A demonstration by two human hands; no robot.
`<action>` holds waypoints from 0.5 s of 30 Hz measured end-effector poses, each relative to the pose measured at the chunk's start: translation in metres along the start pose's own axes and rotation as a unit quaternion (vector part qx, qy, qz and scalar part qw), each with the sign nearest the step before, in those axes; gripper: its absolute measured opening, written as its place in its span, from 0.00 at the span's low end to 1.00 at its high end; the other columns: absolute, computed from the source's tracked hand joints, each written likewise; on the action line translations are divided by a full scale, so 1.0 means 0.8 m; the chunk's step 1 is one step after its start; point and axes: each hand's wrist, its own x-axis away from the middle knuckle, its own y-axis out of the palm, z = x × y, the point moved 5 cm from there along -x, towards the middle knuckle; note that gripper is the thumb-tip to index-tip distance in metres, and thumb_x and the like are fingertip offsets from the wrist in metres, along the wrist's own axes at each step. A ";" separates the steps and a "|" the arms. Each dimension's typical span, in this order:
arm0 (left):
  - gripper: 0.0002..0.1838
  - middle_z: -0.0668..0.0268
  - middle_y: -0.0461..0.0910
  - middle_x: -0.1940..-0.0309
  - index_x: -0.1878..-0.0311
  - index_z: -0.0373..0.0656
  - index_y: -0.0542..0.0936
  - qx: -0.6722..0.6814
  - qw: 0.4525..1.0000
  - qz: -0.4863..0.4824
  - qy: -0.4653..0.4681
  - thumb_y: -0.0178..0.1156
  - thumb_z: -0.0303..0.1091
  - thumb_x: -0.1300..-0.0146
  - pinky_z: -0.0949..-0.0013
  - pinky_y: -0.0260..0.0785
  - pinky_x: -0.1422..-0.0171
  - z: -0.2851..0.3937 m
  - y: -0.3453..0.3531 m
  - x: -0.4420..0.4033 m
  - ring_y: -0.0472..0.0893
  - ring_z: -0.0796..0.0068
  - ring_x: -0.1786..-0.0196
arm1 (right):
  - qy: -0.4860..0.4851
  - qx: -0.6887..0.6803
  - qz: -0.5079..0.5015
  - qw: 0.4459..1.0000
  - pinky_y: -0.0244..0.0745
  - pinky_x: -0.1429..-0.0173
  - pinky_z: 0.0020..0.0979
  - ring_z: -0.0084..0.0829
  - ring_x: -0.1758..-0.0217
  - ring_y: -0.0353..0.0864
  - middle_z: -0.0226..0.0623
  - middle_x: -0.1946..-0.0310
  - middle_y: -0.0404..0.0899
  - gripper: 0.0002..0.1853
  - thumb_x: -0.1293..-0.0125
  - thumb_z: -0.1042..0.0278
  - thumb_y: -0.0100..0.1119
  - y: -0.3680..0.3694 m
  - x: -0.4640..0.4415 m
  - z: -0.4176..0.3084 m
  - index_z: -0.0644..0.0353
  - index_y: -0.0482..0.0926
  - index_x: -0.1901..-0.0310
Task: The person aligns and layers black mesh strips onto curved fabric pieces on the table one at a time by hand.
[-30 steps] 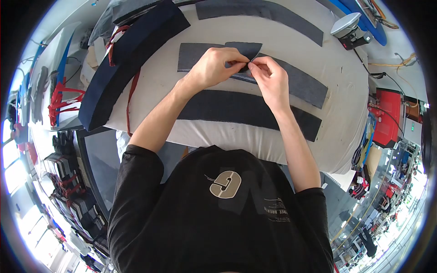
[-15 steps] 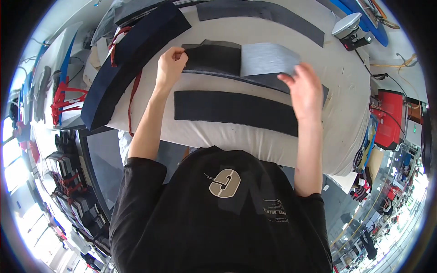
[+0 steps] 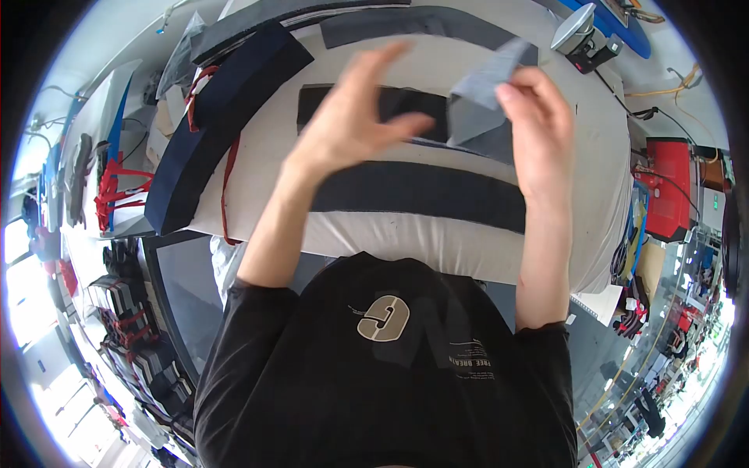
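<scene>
My left hand (image 3: pixel 351 117), blurred by motion, is over the left part of a dark fabric strip (image 3: pixel 417 109) with its fingers spread and nothing in them. In my right hand (image 3: pixel 538 117) the thumb and fingers pinch a thin light grey sheet (image 3: pixel 476 86), raised at its upper right corner. The lower part of that sheet hangs over the right end of the dark strip. Closer to my body lies another long black strip (image 3: pixel 421 189), slightly curved, flat on the covered table (image 3: pixel 406 226).
At the far side lies a grey strip (image 3: pixel 421 23). A thick navy stack (image 3: pixel 211 140) with a red tie (image 3: pixel 232 187) stands at the left. An iron-like device (image 3: pixel 585 47) rests at the back right. A red case (image 3: pixel 669 187) is further right.
My left hand has let go of the dark strip's left end and moved right and up, fingers spreading. My right hand has gripped the light grey sheet and lifted its right side.
</scene>
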 end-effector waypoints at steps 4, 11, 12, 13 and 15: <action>0.26 0.56 0.80 0.65 0.45 0.39 0.72 0.051 0.998 0.014 0.042 0.66 0.29 0.48 0.64 0.72 0.56 0.031 0.044 -0.047 0.81 0.62 0.62 | -0.208 0.198 -0.063 0.956 0.69 0.52 0.25 0.26 0.56 0.74 0.34 0.61 0.76 0.10 0.42 0.71 0.62 0.035 -0.010 -0.031 0.63 0.75 0.59; 0.15 0.59 0.82 0.69 0.55 0.35 0.79 0.163 0.962 0.132 0.175 0.62 0.35 0.41 0.69 0.72 0.63 0.090 0.024 -0.110 0.80 0.76 0.68 | -0.087 0.142 -0.085 0.982 0.63 0.37 0.30 0.26 0.43 0.71 0.36 0.49 0.75 0.25 0.41 0.69 0.64 -0.034 -0.024 -0.001 0.65 0.71 0.43; 0.14 0.62 0.80 0.71 0.64 0.30 0.78 0.159 0.986 -0.020 0.050 0.59 0.36 0.37 0.70 0.72 0.68 0.105 0.022 -0.125 0.78 0.73 0.72 | -0.089 0.141 -0.086 0.982 0.63 0.37 0.30 0.26 0.43 0.71 0.36 0.49 0.75 0.25 0.41 0.69 0.64 -0.041 -0.023 0.003 0.65 0.71 0.43; 0.14 0.62 0.80 0.71 0.64 0.30 0.78 0.156 0.986 -0.017 0.050 0.59 0.36 0.37 0.70 0.72 0.68 0.114 0.018 -0.139 0.78 0.73 0.72 | -0.051 0.168 -0.090 0.980 0.66 0.43 0.28 0.25 0.48 0.74 0.34 0.54 0.78 0.22 0.42 0.68 0.65 -0.046 -0.023 0.012 0.65 0.74 0.47; 0.15 0.61 0.80 0.71 0.60 0.29 0.77 0.231 0.955 0.041 0.183 0.57 0.36 0.35 0.70 0.72 0.64 0.139 0.011 -0.158 0.78 0.76 0.67 | -0.009 0.194 -0.095 0.976 0.70 0.49 0.26 0.23 0.54 0.76 0.32 0.59 0.80 0.19 0.42 0.67 0.66 -0.059 -0.021 0.027 0.65 0.76 0.51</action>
